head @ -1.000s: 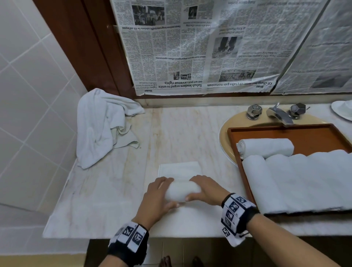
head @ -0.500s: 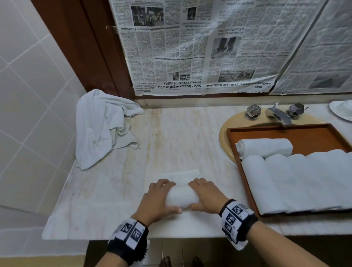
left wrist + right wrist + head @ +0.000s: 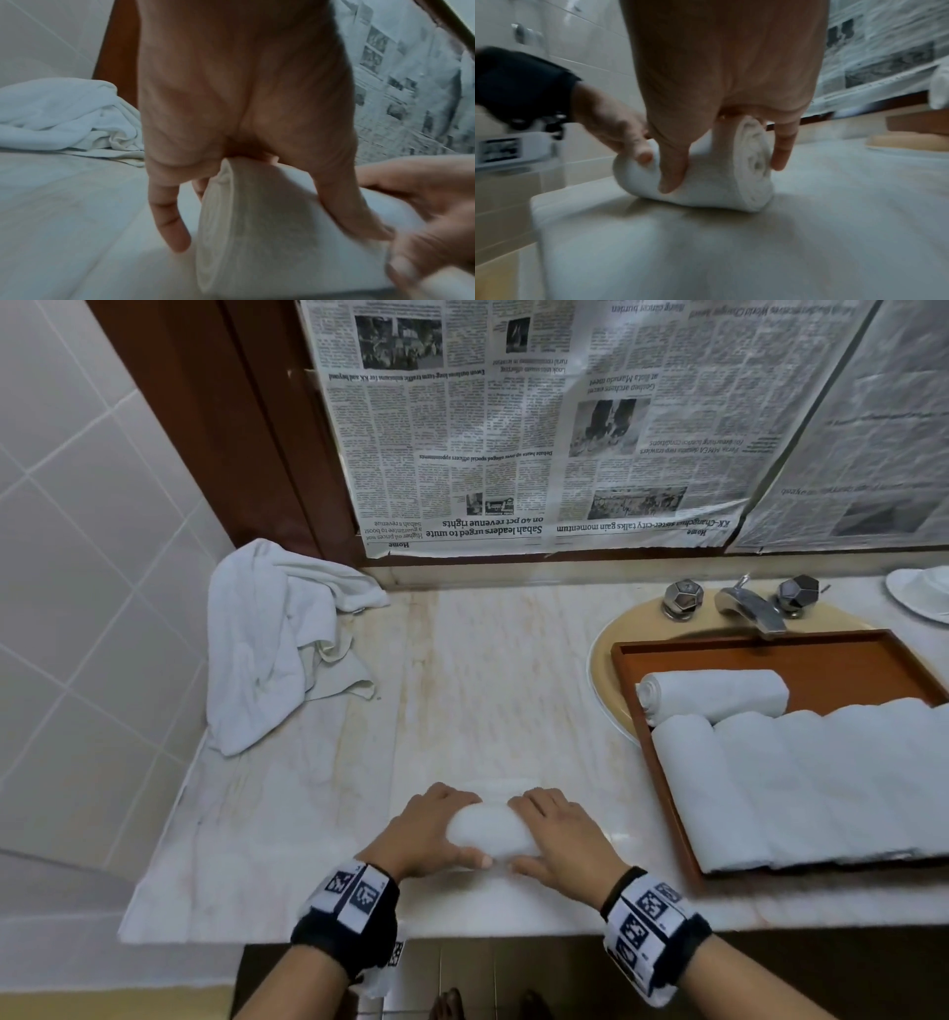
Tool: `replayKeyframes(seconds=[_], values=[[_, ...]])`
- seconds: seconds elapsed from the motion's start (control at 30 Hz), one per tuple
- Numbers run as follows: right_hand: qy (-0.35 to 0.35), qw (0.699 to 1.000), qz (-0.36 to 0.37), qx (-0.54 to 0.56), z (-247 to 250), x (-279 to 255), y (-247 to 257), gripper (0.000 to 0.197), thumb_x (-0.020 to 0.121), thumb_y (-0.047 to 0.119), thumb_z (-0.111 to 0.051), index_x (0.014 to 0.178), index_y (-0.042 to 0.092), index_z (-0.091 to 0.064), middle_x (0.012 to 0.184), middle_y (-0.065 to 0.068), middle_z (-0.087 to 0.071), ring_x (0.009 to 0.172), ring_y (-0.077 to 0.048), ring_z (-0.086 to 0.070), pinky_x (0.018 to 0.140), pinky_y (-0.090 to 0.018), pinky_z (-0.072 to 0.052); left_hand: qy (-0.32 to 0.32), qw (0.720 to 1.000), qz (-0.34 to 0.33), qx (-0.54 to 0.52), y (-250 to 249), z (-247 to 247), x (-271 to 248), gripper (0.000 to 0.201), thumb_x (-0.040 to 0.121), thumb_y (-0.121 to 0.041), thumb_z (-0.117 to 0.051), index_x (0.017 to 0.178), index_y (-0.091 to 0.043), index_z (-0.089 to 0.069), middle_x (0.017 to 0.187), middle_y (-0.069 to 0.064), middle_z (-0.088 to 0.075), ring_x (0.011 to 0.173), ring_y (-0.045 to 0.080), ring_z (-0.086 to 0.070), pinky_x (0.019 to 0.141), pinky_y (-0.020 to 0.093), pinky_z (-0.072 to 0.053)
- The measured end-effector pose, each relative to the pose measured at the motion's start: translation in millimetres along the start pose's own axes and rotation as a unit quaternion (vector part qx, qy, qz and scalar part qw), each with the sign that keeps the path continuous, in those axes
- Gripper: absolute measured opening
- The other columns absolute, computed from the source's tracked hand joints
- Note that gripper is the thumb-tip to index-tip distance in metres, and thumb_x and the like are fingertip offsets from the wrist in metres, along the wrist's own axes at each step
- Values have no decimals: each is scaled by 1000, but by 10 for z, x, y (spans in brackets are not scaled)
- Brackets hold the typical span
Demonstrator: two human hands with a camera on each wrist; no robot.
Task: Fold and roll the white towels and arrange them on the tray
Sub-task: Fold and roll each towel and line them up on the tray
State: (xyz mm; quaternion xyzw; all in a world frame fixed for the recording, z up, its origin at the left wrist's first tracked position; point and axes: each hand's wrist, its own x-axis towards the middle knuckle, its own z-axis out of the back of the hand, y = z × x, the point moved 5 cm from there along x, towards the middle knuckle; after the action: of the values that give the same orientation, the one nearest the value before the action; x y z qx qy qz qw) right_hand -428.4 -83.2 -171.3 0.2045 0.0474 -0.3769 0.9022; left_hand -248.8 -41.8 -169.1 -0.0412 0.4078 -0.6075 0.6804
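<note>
Rolling step nearly complete: your left hand and right hand curl round the roll on the counter. Finish the tail, then carry it to the tray.

right hand blurred, white dish perhaps, cut by edge

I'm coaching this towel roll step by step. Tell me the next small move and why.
Probably roll the towel forward once more: a short flat strip lies unrolled beyond it, and the left hand and right hand already grip its ends. Then it can join the rolls on the tray.
</note>
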Motion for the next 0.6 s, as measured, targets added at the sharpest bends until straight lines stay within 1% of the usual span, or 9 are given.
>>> replayKeyframes(seconds=[0.1,0.13,0.2,0.3,0.37,0.43,0.47,0.53,0.6], values=[[65,989,-31,132,106,99,-112,69,83,53,-68,140,21,-45,134,1,-47,122,-17,-42,101,-33,-38,-86,992,-12,93,3,-97,-142,88,71,-70,-67,146,-44,-29,145,-14,-28,130,18,-35,104,41,-36],[86,984,-30,155,150,123,-127,66,82,52,-71,135,20,-51,129,0,-51,118,-18,-46,100,-33,-39,-108,986,-19,125,-18,-129,-193,88,73,-69,-66,147,-44,-26,147,-14,-27,131,19,-34,104,41,-35],[118,977,-20,175,212,168,-122,55,81,49,-75,121,14,-61,118,-3,-60,108,-21,-53,95,-36,-42,-126,982,-16,141,-17,-183,-239,89,74,-69,-64,149,-44,-23,150,-13,-27,135,18,-31,105,40,-33],[139,972,-27,189,242,197,-124,54,82,51,-73,116,11,-64,115,-7,-61,106,-24,-55,95,-39,-43,-92,989,-1,117,37,-163,-174,90,72,-72,-65,149,-42,-28,155,-14,-22,142,16,-21,108,43,-32],[135,968,-41,207,186,198,-182,61,81,57,-70,124,13,-62,129,-5,-53,120,-23,-48,103,-38,-38,-43,996,15,80,59,-82,-73,92,69,-73,-68,148,-41,-33,157,-12,-22,142,17,-22,110,46,-34],[124,966,-68,216,151,201,-241,74,81,63,-68,140,22,-51,148,1,-36,137,-20,-30,114,-38,-27,6,998,28,61,57,5,29,93,65,-74,-71,146,-39,-38,152,-7,-31,137,20,-31,110,46,-36],[122,968,-79,204,146,213,-271,78,81,66,-65,144,24,-45,151,2,-32,139,-20,-26,115,-39,-25,21,997,28,64,50,44,75,91,64,-74,-71,143,-39,-42,148,-5,-35,133,20,-36,109,45,-37],[129,973,-95,169,161,240,-302,82,81,70,-61,147,25,-40,147,1,-37,136,-20,-31,113,-38,-28,46,996,40,68,48,85,145,95,62,-75,-72,144,-37,-42,142,-3,-39,130,21,-40,108,43,-39],[151,971,-109,152,177,262,-318,88,78,76,-58,148,26,-38,141,1,-41,133,-19,-34,110,-39,-31,64,993,64,70,69,94,194,109,57,-77,-72,149,-31,-35,140,-4,-38,131,22,-39,108,44,-38]])
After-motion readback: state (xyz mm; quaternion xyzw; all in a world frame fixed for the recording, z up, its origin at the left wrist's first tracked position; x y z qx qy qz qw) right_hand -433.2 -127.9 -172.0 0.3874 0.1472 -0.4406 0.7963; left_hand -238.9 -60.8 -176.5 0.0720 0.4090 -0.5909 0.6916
